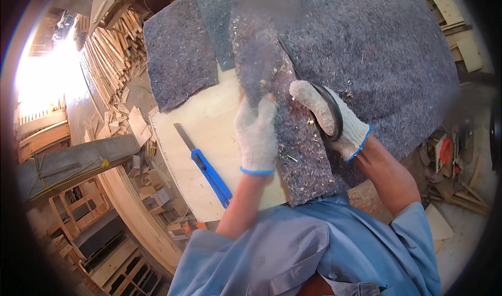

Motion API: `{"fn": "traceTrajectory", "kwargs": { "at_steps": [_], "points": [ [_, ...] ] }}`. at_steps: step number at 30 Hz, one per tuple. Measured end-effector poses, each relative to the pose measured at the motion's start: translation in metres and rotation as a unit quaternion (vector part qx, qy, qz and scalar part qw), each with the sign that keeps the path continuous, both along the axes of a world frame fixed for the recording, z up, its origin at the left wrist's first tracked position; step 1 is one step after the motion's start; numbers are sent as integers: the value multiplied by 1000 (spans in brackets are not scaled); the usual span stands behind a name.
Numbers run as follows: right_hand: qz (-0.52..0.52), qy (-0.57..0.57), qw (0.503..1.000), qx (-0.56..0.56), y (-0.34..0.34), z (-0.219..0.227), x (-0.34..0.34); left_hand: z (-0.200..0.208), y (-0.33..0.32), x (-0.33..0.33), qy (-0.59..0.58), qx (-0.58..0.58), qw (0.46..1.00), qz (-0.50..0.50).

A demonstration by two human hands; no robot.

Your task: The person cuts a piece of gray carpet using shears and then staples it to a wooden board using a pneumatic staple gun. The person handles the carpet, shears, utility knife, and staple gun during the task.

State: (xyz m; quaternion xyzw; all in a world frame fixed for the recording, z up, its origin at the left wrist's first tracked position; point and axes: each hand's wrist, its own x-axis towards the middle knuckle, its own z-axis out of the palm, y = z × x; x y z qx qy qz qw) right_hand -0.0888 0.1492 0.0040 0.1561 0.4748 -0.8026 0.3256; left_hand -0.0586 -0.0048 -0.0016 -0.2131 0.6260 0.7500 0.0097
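Observation:
My right hand (348,123), in a white knit glove with a blue cuff, is closed around the black looped handle of large scissors (336,113). The dark blades lie along a slit in a big sheet of grey-purple felt (387,55). On the left of that slit, my left hand (256,131), gloved the same way, pinches the edge of a felt strip (308,165). Wood shavings cling to the felt. Beneath it is a pale plywood board (175,134), on which a blue utility knife (210,178) rests with its blade out, left of my left hand.
A separate felt piece (180,50) covers the board's far left corner, beside a greenish felt piece (215,21). Stacked wood strips (110,60) and offcuts fill the floor at left. A grey beam (78,162) juts toward the board. More wood scraps (460,191) lie at right.

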Motion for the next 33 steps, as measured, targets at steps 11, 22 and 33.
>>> {"fn": "traceTrajectory", "kwargs": {
  "at_steps": [11,22,33],
  "points": [
    [-18,22,1000,12,-13,4,-7,0,-2,0,-15,4,1000,-6],
    [3,-5,1000,-12,-8,2,-8,-3,0,1,3,17,1000,11],
    [-73,-18,997,-6,-12,17,6,-6,-2,0,4,-1,1000,9]
  ]
}}
